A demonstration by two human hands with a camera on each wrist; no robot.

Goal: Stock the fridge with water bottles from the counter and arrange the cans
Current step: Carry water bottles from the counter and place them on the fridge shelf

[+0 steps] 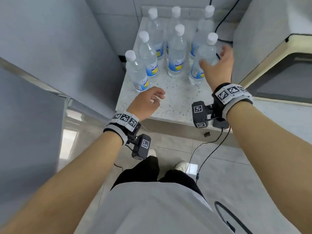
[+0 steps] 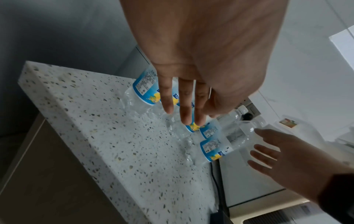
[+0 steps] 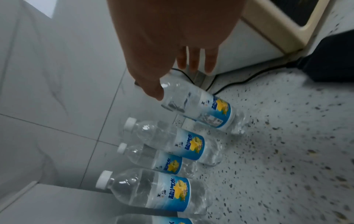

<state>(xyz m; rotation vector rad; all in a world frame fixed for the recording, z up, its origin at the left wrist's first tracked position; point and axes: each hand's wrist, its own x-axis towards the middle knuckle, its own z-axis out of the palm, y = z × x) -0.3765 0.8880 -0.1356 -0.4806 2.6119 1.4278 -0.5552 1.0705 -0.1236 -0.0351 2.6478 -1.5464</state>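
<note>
Several clear water bottles with white caps and blue-yellow labels stand on the speckled counter [image 1: 168, 102]. My right hand [image 1: 213, 55] is spread open around the front-right bottle [image 1: 199, 68]. In the right wrist view its thumb [image 3: 155, 92] touches that bottle's shoulder [image 3: 201, 109] while the fingers [image 3: 193, 62] stay straight behind it. My left hand [image 1: 157, 98] hovers relaxed and empty just in front of the front-left bottle [image 1: 137, 73]. From the left wrist its fingers [image 2: 184, 106] point at the bottles [image 2: 141, 91]. No cans are in view.
A tall grey fridge side [image 1: 50, 56] rises at the left of the counter. A cream-edged appliance [image 1: 278, 65] stands on the right. A black cable [image 1: 224, 19] runs along the back wall behind the bottles. Tiled floor lies below the counter edge.
</note>
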